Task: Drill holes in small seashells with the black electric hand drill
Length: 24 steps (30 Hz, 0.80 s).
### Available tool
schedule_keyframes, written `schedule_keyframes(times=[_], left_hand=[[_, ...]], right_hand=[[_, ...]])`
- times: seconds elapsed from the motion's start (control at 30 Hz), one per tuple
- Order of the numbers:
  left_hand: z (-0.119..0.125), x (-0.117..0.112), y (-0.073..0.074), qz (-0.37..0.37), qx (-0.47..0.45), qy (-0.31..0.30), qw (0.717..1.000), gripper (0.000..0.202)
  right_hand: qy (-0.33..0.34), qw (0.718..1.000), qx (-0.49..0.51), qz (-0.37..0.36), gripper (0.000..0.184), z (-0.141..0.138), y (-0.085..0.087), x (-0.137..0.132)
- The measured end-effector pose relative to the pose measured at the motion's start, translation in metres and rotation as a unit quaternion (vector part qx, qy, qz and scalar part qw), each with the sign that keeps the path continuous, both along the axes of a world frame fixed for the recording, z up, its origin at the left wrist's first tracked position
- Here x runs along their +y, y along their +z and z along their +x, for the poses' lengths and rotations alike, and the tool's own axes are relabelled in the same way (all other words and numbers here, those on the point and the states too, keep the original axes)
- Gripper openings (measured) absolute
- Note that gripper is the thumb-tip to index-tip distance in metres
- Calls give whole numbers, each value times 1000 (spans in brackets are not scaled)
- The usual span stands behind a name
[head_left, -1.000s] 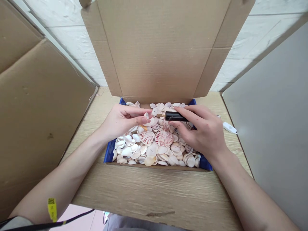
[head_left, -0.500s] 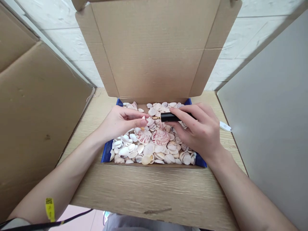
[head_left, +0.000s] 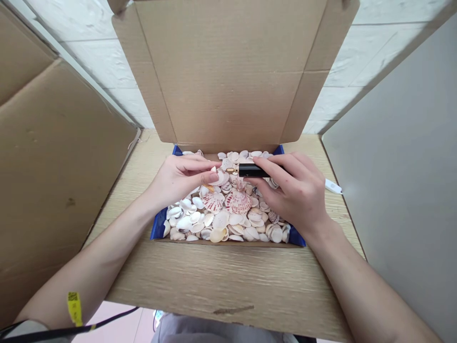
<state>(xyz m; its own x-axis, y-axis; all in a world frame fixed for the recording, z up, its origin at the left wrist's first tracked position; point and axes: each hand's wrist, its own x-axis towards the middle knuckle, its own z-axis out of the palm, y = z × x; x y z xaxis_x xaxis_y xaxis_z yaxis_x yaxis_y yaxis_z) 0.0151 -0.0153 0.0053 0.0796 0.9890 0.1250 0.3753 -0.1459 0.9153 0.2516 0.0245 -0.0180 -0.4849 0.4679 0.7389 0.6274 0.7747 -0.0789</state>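
Over the box of shells, my left hand (head_left: 185,176) pinches a small pale shell (head_left: 213,169) between thumb and fingertips. My right hand (head_left: 296,190) is closed around a black mini hand drill (head_left: 253,170), whose brass chuck (head_left: 232,170) points left toward that shell. The thin bit is hard to make out, and I cannot tell whether it touches the shell. Below both hands lie many white shells (head_left: 221,220) and two red-streaked scallop shells (head_left: 238,202) in the shallow cardboard box.
The box's raised cardboard lid (head_left: 228,71) stands at the back. A cardboard panel (head_left: 64,157) rises on the left and a grey panel (head_left: 403,143) on the right. A white switch-like piece (head_left: 333,186) lies on the wooden tabletop (head_left: 214,281). A black cable (head_left: 114,318) crosses the lower left.
The drill has risen slightly in my right hand. The shell in my left fingers has shifted up a little, and the thin line between shell and chuck shows less clearly.
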Motion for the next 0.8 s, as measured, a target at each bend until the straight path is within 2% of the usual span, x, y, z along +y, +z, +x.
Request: schedule_keyframes(times=[0.2,0.4,0.5,0.67,0.8], left_hand=[[2,0,0,31,13,30,999,19],[5,-2,-2,38,69,5,997,19],[3,-3,-3,19,69,9,997,19],[-2,-2,-5,-40,48,-65,996,15],[-1,-2,-6,-12,32,-90,995,13]], right_hand=[[-15,999,-33,-26,31,-3,-2,-1],[3,997,-60,-40,32,-4,-2,-2],[15,999,-45,-16,29,-3,-2,0],[37,997,-31,54,19,-2,4,-1],[29,997,-23,72,15,-2,6,-2]])
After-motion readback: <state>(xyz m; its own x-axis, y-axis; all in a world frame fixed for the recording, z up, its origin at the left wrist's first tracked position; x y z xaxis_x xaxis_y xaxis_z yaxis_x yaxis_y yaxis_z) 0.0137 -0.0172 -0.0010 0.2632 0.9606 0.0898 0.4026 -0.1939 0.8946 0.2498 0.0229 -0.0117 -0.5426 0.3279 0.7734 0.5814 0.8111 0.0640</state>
